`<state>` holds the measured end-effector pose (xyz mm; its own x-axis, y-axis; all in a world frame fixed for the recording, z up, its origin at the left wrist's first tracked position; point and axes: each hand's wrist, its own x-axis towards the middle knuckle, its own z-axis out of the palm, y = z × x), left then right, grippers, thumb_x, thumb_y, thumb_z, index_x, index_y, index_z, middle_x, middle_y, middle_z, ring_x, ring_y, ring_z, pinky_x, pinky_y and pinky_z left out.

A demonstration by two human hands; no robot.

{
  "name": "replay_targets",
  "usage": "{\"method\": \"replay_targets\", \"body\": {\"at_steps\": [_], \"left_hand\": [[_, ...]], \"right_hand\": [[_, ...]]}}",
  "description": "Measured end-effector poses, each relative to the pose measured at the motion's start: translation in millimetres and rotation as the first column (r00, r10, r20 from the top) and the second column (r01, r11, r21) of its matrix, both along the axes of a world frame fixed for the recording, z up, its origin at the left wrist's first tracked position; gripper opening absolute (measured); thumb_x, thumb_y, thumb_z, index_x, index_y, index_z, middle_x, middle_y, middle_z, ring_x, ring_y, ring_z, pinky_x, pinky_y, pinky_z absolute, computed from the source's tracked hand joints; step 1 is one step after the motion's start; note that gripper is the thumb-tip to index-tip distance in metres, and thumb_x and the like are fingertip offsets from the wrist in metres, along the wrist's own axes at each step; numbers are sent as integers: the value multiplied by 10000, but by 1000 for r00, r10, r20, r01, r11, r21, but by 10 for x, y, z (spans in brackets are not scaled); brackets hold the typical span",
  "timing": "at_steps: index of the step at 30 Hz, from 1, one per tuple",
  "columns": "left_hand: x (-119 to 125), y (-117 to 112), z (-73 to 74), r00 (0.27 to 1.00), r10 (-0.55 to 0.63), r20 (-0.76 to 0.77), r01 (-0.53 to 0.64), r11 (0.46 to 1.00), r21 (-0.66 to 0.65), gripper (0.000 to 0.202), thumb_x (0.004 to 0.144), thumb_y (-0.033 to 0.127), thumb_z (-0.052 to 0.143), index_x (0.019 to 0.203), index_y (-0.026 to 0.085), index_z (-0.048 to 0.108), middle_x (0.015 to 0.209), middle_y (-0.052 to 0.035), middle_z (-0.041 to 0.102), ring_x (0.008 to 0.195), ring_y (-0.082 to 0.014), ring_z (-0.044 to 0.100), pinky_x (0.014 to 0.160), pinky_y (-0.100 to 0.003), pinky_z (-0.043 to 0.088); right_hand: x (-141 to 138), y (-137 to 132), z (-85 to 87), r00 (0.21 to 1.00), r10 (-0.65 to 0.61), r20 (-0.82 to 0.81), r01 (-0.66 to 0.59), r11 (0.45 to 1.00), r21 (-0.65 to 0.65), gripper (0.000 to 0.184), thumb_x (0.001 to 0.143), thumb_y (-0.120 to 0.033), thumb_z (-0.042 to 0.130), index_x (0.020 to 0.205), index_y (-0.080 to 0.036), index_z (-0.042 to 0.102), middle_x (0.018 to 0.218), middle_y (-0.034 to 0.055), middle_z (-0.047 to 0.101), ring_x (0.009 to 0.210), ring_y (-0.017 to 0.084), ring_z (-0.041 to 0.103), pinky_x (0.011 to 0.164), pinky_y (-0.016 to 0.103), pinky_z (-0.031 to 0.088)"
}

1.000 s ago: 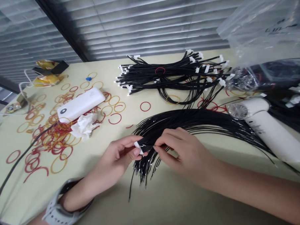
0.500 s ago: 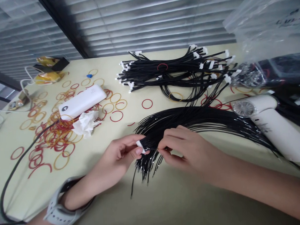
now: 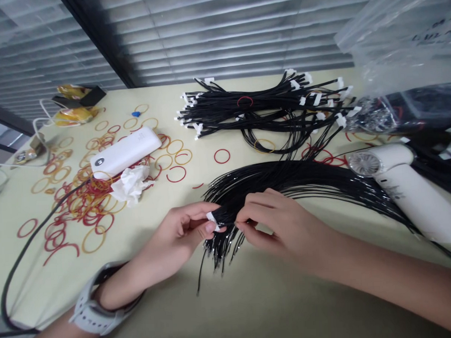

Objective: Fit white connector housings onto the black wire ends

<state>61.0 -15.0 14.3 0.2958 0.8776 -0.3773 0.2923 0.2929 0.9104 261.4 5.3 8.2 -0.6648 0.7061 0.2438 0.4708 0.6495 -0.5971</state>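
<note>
Between the thumb and fingers of my left hand [image 3: 188, 228] is a small white connector [image 3: 212, 220], held at the left end of the loose black wires. My right hand [image 3: 276, 226] is closed in a pinch just right of it, on a thin black wire whose tip is largely hidden by the fingers. Under and around both hands spreads a long curved bundle of black wires [image 3: 304, 178] with shiny metal ends. Several of those ends fan out [image 3: 223, 254] below the connector.
Behind lie finished-looking black cables [image 3: 237, 106] with white connectors. Red and yellow rubber bands [image 3: 79, 200] are scattered at left, beside a white power bank [image 3: 125, 151] and crumpled tissue [image 3: 131, 185]. A white handheld fan [image 3: 409, 186] and clear plastic bag [image 3: 407, 46] occupy the right.
My right hand's fingertips have shifted very slightly left, closer to the connector. My left hand keeps its grip on it. The view has drifted a little.
</note>
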Motion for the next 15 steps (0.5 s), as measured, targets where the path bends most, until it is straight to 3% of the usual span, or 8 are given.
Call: {"method": "replay_targets", "body": {"at_steps": [7,15], "left_hand": [[6,25,21,1000,5,21,-4,999,-35,288,810,227,551,1061,89,526,889,-81,620,779,-122,566,680,-192,441],[11,-9,-8,1000,-24,-4,24,999,40,231,813,233,544,1022,135,558,847,-32,626,731,-96,541,628,-161,427]], "right_hand": [[-37,1,18,998,-29,58,30,999,-28,163,830,-162,420,703,-153,522,685,-15,512,658,91,445,637,255,270],[-49,0,14,998,-21,55,25,996,-91,140,826,-170,429,740,-155,538,708,-27,519,673,76,454,655,248,263]]}}
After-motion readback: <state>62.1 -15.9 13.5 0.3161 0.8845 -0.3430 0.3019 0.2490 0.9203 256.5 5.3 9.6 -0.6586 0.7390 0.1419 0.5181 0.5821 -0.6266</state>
